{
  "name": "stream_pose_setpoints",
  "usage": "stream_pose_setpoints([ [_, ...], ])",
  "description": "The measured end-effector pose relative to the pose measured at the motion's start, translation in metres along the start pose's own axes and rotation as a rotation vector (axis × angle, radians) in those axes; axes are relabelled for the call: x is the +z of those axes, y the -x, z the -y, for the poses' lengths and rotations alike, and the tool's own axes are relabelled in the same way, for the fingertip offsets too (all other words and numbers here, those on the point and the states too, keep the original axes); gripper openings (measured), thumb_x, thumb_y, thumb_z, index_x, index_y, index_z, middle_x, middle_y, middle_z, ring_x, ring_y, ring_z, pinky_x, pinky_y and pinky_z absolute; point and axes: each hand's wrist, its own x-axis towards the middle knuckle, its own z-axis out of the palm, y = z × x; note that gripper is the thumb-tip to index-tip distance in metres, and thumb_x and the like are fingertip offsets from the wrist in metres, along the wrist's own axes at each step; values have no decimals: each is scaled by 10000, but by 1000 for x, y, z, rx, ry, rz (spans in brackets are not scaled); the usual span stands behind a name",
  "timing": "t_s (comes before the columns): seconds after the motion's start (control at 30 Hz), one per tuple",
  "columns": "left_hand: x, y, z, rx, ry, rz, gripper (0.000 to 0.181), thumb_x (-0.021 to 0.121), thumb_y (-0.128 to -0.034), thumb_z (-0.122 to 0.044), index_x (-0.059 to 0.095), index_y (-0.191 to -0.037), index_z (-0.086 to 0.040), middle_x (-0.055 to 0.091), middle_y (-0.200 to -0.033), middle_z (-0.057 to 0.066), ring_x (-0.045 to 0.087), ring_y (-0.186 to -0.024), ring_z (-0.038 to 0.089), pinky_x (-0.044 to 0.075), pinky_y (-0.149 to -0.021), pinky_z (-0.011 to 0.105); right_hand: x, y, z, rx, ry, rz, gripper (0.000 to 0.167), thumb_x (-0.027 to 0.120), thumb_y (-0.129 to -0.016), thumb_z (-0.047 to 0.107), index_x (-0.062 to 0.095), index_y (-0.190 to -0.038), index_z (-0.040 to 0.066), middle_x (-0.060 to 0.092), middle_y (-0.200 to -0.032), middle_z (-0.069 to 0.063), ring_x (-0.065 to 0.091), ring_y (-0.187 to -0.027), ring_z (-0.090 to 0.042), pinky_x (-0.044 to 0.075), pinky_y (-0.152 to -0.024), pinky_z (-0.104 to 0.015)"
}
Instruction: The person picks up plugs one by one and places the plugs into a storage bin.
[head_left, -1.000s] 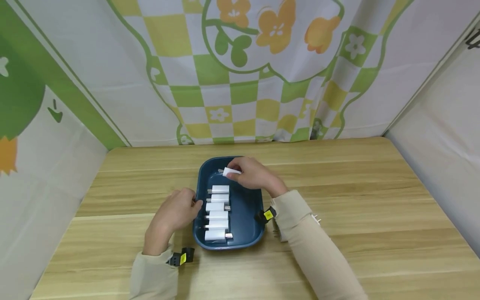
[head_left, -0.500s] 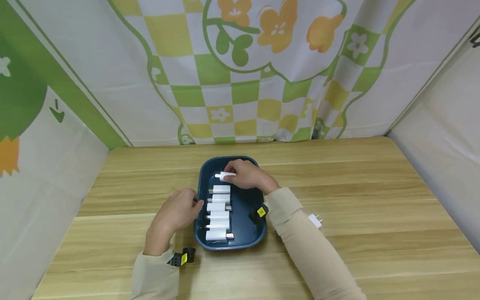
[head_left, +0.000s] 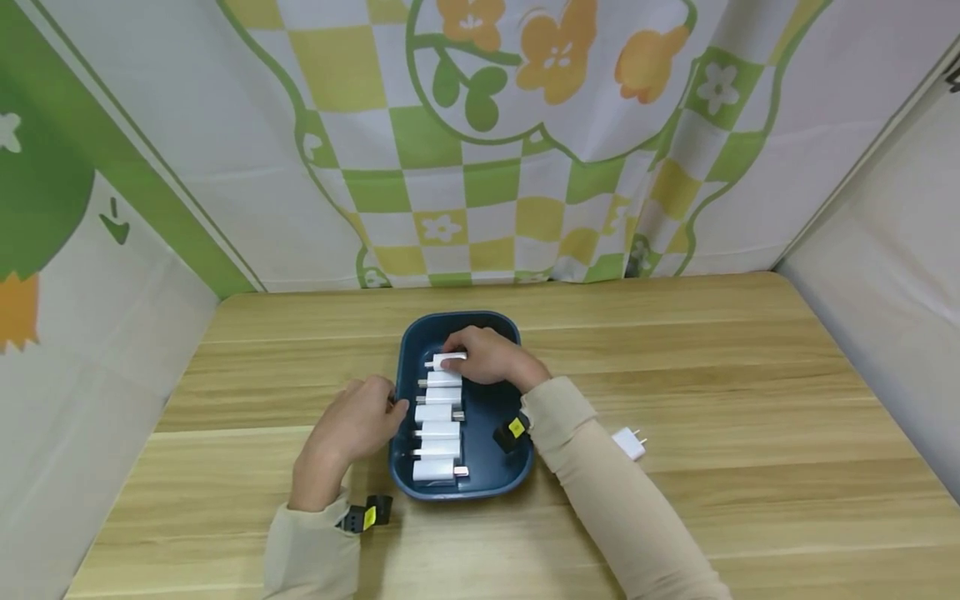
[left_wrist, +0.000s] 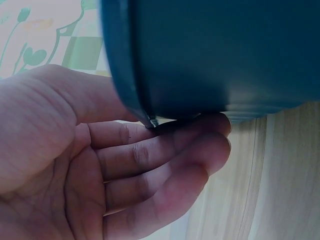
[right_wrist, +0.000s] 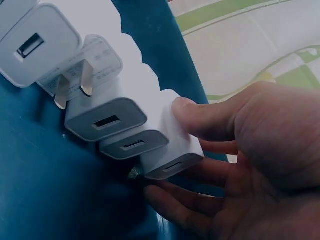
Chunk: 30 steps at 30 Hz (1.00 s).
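A dark blue plastic tray (head_left: pixel 491 477) stands on the table with a column of several white USB charger plugs (head_left: pixel 436 450) along its left side. My right hand (head_left: pixel 491 357) pinches one white charger (head_left: pixel 448 362) at the far end of that column. In the right wrist view, this held charger (right_wrist: pixel 172 145) lies against its neighbour, USB port facing the camera, with the thumb on top. My left hand (head_left: pixel 357 425) holds the tray's left rim. The left wrist view has the thumb at the rim and the fingers (left_wrist: pixel 155 195) curled under the tray wall (left_wrist: pixel 215 55).
Another white charger (head_left: pixel 628 443) lies on the wooden table (head_left: pixel 750 400) right of the tray, prongs pointing right. A patterned curtain (head_left: pixel 487 200) hangs behind the table. Metal prongs (right_wrist: pixel 86 82) stick out from one charger in the column.
My right hand has lowered the charger and brought it nearer, against the end of the column. The loose charger on the table has come into fuller view. My left hand stays at the rim.
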Motion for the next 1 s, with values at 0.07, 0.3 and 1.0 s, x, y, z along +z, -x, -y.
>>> stream_pose_setpoints([
  [0.07, 0, 0, 0, 2, 1, 2, 207, 610, -1002, -127, 646, -834, -12, 538, -596, 52, 488, -488, 167, 373, -466, 289, 1, -1, -1, 0, 4, 0, 340, 589, -1040, 246, 655, -1319, 64, 655, -1314, -93, 601, -1220, -242, 468, -1025, -399],
  [0.3, 1, 0, 0, 4, 2, 3, 212, 608, -1003, -127, 639, -825, -15, 529, -589, 50, 480, -479, 162, 366, -460, 282, 5, -1, -2, -3, -16, 12, 347, 576, -1048, 243, 652, -1330, 57, 605, -1399, -109, 560, -1292, -251, 447, -1061, -403],
  [1.0, 1, -1, 1, -1, -6, 1, 212, 606, -1003, -129, 643, -829, -13, 529, -590, 52, 484, -484, 168, 371, -465, 285, 3, 2, 2, -26, -7, 24, 382, 526, -1058, 212, 593, -1384, 23, 600, -1386, -128, 564, -1268, -239, 455, -1047, -395],
])
